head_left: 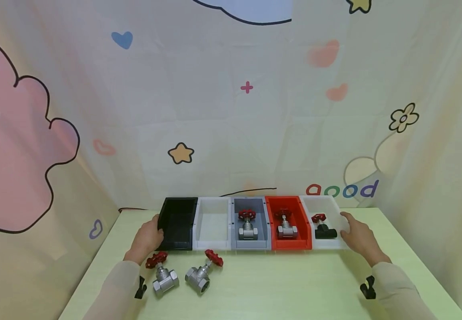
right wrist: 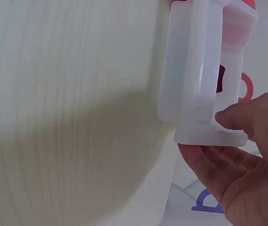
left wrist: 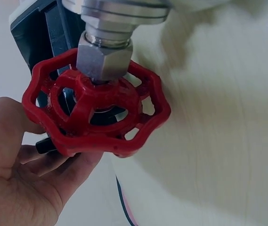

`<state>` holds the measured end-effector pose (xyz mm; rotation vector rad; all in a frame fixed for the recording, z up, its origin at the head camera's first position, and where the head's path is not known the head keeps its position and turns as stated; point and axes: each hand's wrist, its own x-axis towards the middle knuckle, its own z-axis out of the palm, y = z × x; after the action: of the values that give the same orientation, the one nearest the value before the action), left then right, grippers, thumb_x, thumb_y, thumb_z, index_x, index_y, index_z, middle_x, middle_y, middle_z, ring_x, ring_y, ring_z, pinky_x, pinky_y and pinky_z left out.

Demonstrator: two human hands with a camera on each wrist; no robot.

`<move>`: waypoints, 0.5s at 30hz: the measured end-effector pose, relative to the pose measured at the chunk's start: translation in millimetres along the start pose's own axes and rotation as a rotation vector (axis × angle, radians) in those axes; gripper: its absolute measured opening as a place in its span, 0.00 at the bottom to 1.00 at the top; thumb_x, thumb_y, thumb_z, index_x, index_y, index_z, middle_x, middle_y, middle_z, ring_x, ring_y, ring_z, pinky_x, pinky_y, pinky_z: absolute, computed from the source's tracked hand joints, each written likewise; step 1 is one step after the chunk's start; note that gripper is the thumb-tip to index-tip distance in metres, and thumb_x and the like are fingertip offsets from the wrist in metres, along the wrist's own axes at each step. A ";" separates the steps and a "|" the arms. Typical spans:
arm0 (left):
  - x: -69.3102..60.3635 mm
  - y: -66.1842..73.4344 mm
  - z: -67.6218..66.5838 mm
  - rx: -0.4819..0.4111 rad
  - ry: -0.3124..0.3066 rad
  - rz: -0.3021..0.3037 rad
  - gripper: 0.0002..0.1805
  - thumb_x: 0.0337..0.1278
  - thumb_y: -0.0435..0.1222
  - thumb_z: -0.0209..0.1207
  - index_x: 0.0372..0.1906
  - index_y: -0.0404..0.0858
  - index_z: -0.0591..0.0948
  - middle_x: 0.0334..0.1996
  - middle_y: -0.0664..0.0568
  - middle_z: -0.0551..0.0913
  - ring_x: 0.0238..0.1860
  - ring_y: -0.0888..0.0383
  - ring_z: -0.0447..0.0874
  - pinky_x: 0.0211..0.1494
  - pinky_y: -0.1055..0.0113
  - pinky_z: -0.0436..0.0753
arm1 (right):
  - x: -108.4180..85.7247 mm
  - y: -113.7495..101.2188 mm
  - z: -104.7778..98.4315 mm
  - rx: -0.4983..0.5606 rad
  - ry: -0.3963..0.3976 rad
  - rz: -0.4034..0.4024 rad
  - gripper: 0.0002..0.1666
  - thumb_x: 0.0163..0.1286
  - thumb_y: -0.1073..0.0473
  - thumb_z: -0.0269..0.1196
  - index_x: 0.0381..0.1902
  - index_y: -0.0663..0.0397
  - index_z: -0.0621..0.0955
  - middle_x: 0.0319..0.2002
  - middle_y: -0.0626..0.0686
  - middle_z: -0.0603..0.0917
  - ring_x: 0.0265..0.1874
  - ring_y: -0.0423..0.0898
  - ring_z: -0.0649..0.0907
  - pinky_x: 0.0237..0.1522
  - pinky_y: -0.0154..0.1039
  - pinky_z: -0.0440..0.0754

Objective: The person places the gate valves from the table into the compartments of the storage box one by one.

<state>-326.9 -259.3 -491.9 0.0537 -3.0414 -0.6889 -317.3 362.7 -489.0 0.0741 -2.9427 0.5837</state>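
Note:
A row of joined bins lies across the table. My left hand grips the outer wall of the black bin at the left end; in the left wrist view a red handwheel hides part of that grip. At the right end, my right hand pinches the white bin, thumb inside the wall and fingers outside. That bin holds a black valve with a red handwheel. Metal valves stand in the grey bin and the red bin.
Two metal valves with red handwheels lie in front of the row's left part, near my left forearm. Another white bin sits beside the black one. A printed curtain hangs behind the table.

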 end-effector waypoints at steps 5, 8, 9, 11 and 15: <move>-0.4 -0.4 -4.6 -0.019 0.005 0.004 0.33 0.69 0.37 0.50 0.72 0.24 0.57 0.65 0.26 0.70 0.61 0.32 0.74 0.60 0.39 0.77 | 0.0 0.8 1.7 -0.004 0.001 0.002 0.35 0.65 0.64 0.58 0.68 0.66 0.62 0.56 0.80 0.75 0.47 0.73 0.81 0.42 0.65 0.80; -2.0 0.0 -7.5 -0.028 0.026 0.019 0.32 0.69 0.37 0.50 0.71 0.24 0.59 0.64 0.27 0.71 0.60 0.32 0.75 0.60 0.40 0.77 | -0.8 0.5 1.3 -0.005 -0.003 0.003 0.35 0.66 0.65 0.58 0.69 0.65 0.62 0.56 0.80 0.75 0.46 0.72 0.81 0.42 0.64 0.80; -2.6 0.2 -8.6 -0.028 0.039 0.028 0.32 0.69 0.37 0.50 0.71 0.24 0.60 0.63 0.27 0.71 0.59 0.32 0.76 0.59 0.40 0.77 | -1.0 0.5 1.2 -0.006 -0.004 0.004 0.35 0.66 0.65 0.58 0.69 0.65 0.62 0.56 0.79 0.75 0.46 0.72 0.81 0.42 0.64 0.80; -4.8 2.4 -11.4 -0.030 0.067 0.043 0.31 0.68 0.37 0.51 0.70 0.24 0.61 0.61 0.27 0.73 0.57 0.33 0.78 0.57 0.41 0.79 | -1.7 0.0 0.9 -0.005 -0.005 0.003 0.35 0.66 0.65 0.58 0.69 0.65 0.62 0.56 0.79 0.75 0.46 0.71 0.81 0.42 0.64 0.80; -10.4 9.4 -18.1 -0.021 0.124 0.078 0.31 0.68 0.38 0.52 0.70 0.27 0.63 0.58 0.30 0.75 0.53 0.35 0.79 0.54 0.41 0.80 | -2.5 -0.3 0.4 -0.001 -0.005 0.003 0.35 0.66 0.65 0.58 0.69 0.65 0.61 0.56 0.80 0.74 0.45 0.71 0.81 0.42 0.64 0.81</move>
<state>-316.3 -258.2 -471.6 -0.0217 -2.9006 -0.6850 -314.8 362.2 -489.6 0.0709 -2.9487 0.5838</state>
